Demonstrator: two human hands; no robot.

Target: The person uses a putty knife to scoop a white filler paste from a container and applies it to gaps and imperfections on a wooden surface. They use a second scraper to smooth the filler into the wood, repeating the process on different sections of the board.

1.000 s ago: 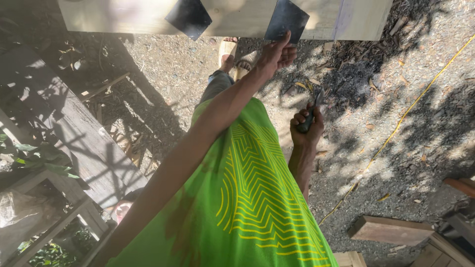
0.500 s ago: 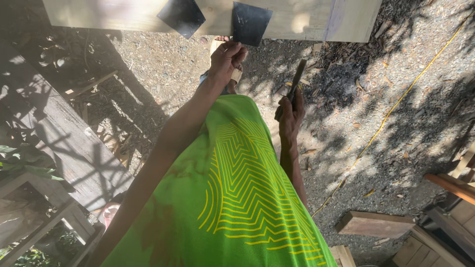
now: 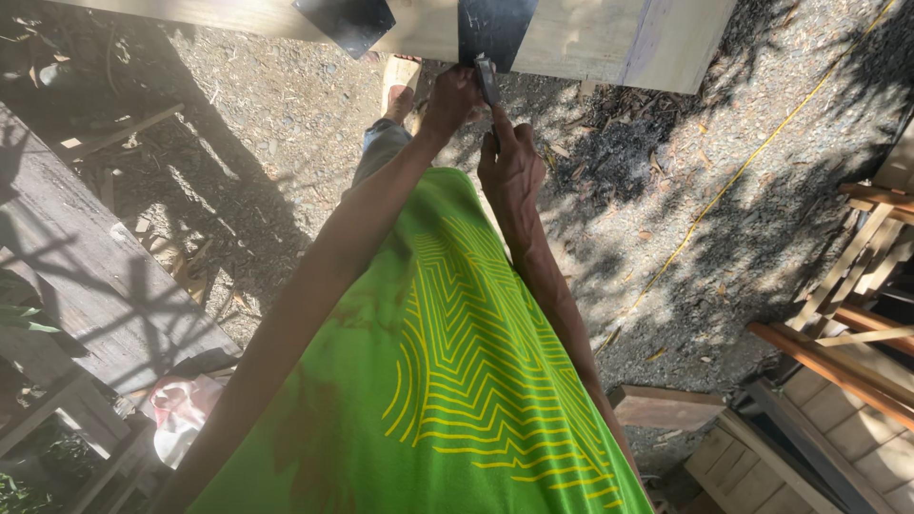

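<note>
Hammer [image 3: 486,78] now up against dark metal plate [image 3: 495,29] on pale timber beam [image 3: 581,33], no longer hanging low like a second ago. Right hand [image 3: 511,167] wrapped tight round handle. Left hand [image 3: 451,98] pinched at plate's lower edge, contents hidden. Looks like nailing setup. Gravel [image 3: 685,171] below.

Green shirt [image 3: 447,400] (yellow line pattern), bare arms, sandal [image 3: 400,84]

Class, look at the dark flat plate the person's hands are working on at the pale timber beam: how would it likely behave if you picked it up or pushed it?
The dark plate lies flat with crisp straight edges, so it is probably stiff, likely metal. It looks thin, so probably lightish. Being flat, it should slide, not roll. The right hand holds a tool against it; the left hand steadies beside it.
</note>
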